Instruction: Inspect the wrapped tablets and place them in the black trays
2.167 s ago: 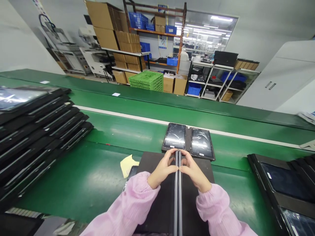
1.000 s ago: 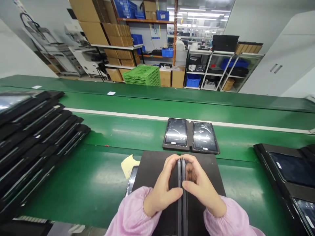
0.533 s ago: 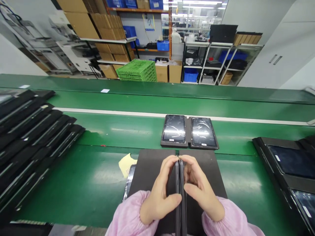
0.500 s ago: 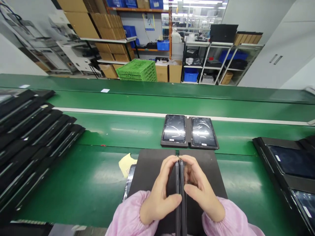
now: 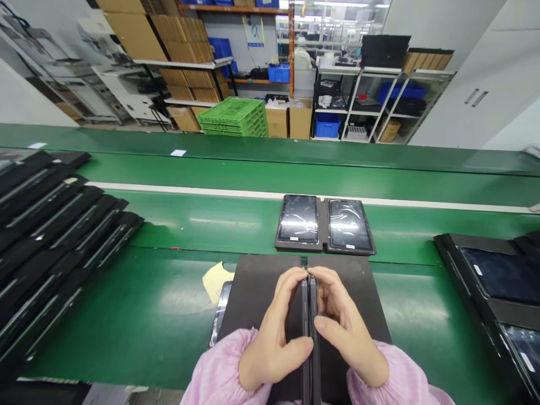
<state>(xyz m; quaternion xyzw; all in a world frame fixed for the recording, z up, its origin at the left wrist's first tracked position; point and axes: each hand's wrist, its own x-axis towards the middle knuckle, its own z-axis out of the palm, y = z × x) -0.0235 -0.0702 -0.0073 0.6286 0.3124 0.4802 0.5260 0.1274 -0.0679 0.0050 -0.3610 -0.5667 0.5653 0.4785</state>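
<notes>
Two thin dark tablets stand on edge, side by side, over a black foam tray [image 5: 261, 287] in front of me. My left hand [image 5: 280, 332] is closed round the left tablet [image 5: 305, 337], its thumb on the near part and its fingertips at the far end. My right hand [image 5: 346, 329] grips the right tablet [image 5: 314, 349] in the same way, with its fingers curled. The fingertips of both hands meet at the far ends. Beyond the tray, a left flat tablet [image 5: 298, 219] and a right flat tablet [image 5: 349, 225] lie screen up in a dark holder [image 5: 323, 225].
Stacked black trays [image 5: 71, 242] fill the left side. More black trays with tablets [image 5: 498, 275] lie at the right. A yellow paper [image 5: 217, 280] and a partly hidden screen [image 5: 220, 312] sit left of the foam tray. Green crates [image 5: 234, 117] and shelves stand behind the green bench [image 5: 169, 292].
The view has shifted very slightly. Both hands keep their hold on the upright tablets, with hardly any movement.
</notes>
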